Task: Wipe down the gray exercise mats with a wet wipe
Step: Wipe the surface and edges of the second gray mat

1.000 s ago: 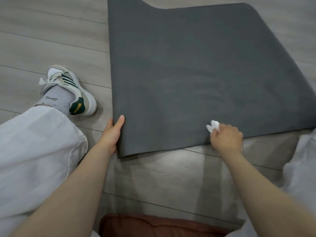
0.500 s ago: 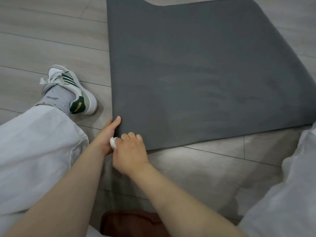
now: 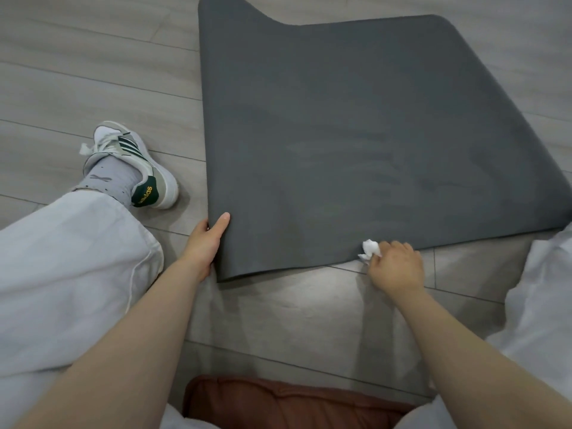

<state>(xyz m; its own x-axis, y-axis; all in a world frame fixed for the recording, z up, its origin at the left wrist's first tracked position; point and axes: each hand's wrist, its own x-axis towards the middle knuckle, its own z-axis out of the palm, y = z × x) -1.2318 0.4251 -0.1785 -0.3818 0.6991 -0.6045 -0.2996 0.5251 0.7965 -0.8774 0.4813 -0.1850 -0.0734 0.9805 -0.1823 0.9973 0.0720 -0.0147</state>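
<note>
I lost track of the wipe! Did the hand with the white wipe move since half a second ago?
Yes. The right hand slid the wet wipe rightward along the mat's near edge, away from the left hand gripping the corner.

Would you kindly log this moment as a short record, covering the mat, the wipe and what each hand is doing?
mat: gray mat lying on the wood-look floor, near edge toward the person
wipe: crumpled white wipe at the mat's near edge
right hand: right hand holds the wipe, fingers curled round it
left hand: left hand holds the mat's near left corner, thumb on top
nearby: sneaker left of the mat; brown cushion nearest the person
</note>
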